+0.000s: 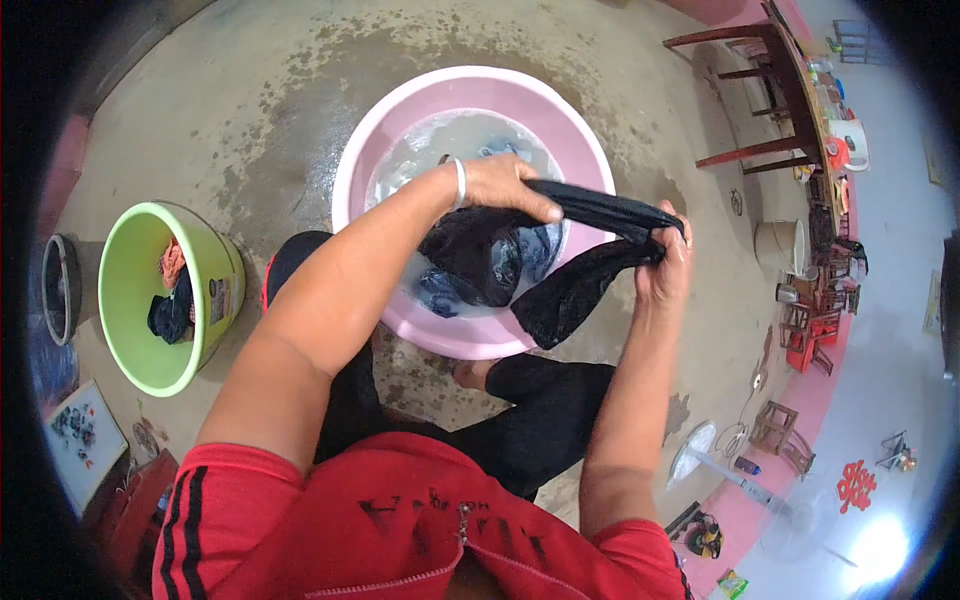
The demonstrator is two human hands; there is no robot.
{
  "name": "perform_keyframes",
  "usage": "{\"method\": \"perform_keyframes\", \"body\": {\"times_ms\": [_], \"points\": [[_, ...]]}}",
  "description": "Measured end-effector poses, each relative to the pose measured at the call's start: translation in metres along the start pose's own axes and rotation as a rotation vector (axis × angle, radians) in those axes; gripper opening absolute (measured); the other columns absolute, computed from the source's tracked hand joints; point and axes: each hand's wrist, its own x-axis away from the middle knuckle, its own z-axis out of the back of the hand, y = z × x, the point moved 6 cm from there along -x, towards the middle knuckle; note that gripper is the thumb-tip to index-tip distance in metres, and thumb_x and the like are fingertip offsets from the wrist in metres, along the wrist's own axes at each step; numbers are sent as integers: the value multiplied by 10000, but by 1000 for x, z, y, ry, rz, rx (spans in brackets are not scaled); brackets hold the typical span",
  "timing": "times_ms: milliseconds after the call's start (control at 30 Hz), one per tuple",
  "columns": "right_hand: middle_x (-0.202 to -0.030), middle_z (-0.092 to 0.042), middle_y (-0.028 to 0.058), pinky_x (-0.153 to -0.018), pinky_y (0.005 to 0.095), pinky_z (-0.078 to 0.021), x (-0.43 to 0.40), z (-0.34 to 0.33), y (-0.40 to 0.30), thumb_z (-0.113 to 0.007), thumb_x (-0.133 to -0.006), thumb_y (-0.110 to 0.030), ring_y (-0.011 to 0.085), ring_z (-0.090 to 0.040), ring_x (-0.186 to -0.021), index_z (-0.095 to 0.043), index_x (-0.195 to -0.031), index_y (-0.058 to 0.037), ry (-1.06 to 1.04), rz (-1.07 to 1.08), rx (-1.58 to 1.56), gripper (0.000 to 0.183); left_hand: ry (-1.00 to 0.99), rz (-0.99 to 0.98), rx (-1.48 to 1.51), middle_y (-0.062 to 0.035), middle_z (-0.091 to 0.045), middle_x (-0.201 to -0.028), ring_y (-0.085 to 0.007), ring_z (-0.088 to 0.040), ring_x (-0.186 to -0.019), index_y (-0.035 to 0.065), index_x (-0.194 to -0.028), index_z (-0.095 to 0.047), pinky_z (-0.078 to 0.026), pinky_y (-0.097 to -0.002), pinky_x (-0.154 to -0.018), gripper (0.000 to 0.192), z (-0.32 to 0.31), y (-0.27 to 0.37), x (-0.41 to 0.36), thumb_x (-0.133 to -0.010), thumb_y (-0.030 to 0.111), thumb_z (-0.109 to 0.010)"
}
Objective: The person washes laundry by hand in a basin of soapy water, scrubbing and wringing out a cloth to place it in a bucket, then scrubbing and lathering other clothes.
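A wet black garment is stretched between my hands over a round pink plastic basin. My left hand, with a pale bangle at its wrist, grips the garment above the middle of the basin. Past the basin's right rim, my right hand is closed on a folded part of it, and a loose piece hangs down across the rim. Below my left hand, more black cloth lies in the cloudy water; whether it belongs to the same garment I cannot tell. Dark blue cloth is also in the water.
A green bucket holding some clothes stands on the floor at the left, a dark tub beyond it. Wet patches mark the concrete floor around the basin. At the right are a wooden table, a pale bucket, small chairs and a standing fan.
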Motion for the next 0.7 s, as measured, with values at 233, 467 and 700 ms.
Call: {"method": "perform_keyframes", "body": {"times_ms": [233,467,700], "points": [[-696,-591,102,-646,309,-467,36,-135,29,-513,-730,-58,194,-581,-668,-556,-704,-12,-145,239,782,68,544,153,910,-21,-561,-746,-152,-548,-688,68,-876,-565,-462,-330,-619,310,-22,-2,-10,-871,378,-559],[-566,-490,150,-483,373,-350,17,-114,38,-471,-869,-129,218,-422,-508,-492,-671,20,311,449,943,249,505,-12,997,-59,-605,-808,-191,-575,-750,60,-810,-576,-468,-340,-693,230,-42,-13,-35,-886,249,-469],[-827,-605,146,-747,374,-421,-9,-60,57,-464,-896,-304,230,-538,-783,-580,-896,40,339,-74,874,363,322,39,1033,-61,-613,-766,-169,-577,-626,45,-820,-600,-474,-315,-609,204,-45,1,-24,-868,219,-505]]}}
